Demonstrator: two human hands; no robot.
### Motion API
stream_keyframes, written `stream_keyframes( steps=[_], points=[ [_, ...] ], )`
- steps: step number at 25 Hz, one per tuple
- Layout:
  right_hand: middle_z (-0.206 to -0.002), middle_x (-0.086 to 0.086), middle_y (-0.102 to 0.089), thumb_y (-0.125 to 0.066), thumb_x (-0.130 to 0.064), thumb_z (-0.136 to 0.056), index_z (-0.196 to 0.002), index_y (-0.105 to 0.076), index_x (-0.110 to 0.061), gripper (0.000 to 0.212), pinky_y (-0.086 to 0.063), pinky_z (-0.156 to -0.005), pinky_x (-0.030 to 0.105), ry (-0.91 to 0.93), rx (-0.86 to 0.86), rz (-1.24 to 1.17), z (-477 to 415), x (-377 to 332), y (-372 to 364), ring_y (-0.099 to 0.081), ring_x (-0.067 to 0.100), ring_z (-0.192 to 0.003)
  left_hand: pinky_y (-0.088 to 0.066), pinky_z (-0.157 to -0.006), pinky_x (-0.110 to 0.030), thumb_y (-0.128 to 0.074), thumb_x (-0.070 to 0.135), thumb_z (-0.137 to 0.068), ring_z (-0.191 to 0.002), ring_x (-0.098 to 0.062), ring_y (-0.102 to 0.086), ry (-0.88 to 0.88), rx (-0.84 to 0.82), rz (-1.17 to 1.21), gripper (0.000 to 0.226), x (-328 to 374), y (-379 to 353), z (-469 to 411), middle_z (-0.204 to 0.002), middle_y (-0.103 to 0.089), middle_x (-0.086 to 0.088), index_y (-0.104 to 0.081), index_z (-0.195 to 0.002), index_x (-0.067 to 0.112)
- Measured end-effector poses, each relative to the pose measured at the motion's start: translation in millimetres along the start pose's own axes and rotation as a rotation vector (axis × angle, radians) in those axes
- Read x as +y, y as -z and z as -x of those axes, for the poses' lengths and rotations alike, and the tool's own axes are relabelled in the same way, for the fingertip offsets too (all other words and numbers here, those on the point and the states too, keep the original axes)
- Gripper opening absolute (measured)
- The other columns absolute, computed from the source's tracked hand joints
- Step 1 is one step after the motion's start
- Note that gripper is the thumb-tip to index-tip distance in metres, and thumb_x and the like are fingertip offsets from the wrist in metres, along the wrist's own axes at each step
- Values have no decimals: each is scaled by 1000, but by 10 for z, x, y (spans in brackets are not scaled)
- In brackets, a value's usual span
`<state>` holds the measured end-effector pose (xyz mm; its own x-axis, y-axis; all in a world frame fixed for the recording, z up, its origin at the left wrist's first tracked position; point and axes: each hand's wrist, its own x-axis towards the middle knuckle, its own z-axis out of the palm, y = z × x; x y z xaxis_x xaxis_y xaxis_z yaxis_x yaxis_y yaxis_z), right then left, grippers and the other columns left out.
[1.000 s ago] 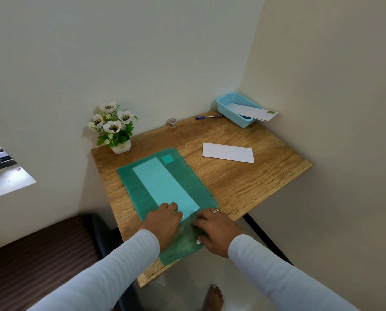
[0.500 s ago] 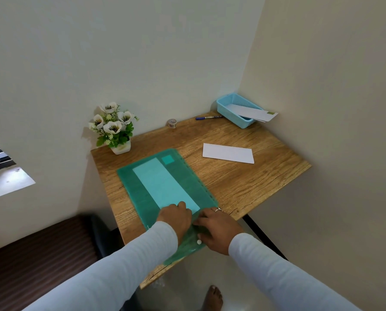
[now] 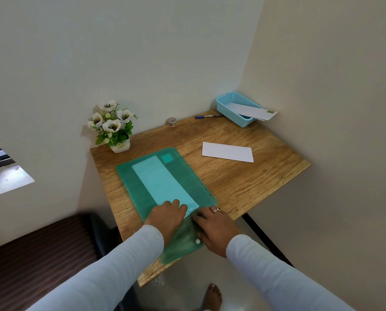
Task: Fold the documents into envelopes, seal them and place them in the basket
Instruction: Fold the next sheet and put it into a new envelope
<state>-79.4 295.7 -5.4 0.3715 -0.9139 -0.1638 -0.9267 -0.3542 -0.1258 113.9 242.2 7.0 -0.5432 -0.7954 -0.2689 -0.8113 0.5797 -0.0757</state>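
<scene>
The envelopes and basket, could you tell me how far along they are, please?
Done: at least one envelope lies in the blue basket. In hand: both hands rest on the green folder, paper visible inside. Left: filling and sealing the white envelope on the table, then basketing it.

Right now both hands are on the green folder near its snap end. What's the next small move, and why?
Probably lift the flap: the right hand rests by the white snap button, and the left hand pins the green folder flat on the desk. The pale sheet shows through the cover, so it has to come out before folding.
</scene>
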Motion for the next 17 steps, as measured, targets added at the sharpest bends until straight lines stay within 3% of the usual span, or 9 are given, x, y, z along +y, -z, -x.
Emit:
stream_keyframes(
  steps=[4, 9, 11, 14, 17],
  points=[
    [-149, 3, -44, -47, -39, -97, -152, -39, -20, 59, -46, -101, 46, -18, -15, 36, -37, -32, -1, -48, 31, -122, -53, -73, -41, -64, 10, -87, -103, -26, -57, 41, 36, 121, 62, -85, -38, 13, -123, -54, -1, -38, -142, 25],
    [-161, 0, -30, -48, -37, -97, -159, -24, -21, 68, -43, -109, 45, -62, -16, -19, -5, -93, 39, -44, 31, -132, -55, -83, -40, -51, 40, -94, -111, -23, -57, 39, 80, 209, 53, -94, -40, 146, -132, -55, 2, -40, -144, 26],
    [-162, -1, -27, -48, -36, -99, -159, -23, -22, 67, -46, -108, 44, -83, -11, -54, -7, -97, 60, -46, 30, -132, -55, -88, -40, -50, 37, -97, -115, -23, -58, 68, 108, 243, 50, -103, -55, 157, -135, -56, 3, -41, -145, 26],
    [-163, -1, -29, -46, -35, -101, -160, -22, -24, 64, -49, -106, 44, -124, -16, -73, -37, -97, 64, -48, 30, -133, -54, -94, -36, -46, 32, -100, -116, -21, -60, 138, 148, 369, 41, -154, -73, 121, -135, -62, 7, -50, -141, 31],
    [-158, 2, -42, -48, -30, -103, -159, -25, -27, 61, -47, -109, 45, -120, -13, -58, -103, -149, 72, -49, 31, -134, -54, -95, -34, -47, 34, -102, -115, -19, -62, 158, 161, 435, 35, -218, -81, 99, -132, -65, 10, -56, -135, 35]
  ],
)
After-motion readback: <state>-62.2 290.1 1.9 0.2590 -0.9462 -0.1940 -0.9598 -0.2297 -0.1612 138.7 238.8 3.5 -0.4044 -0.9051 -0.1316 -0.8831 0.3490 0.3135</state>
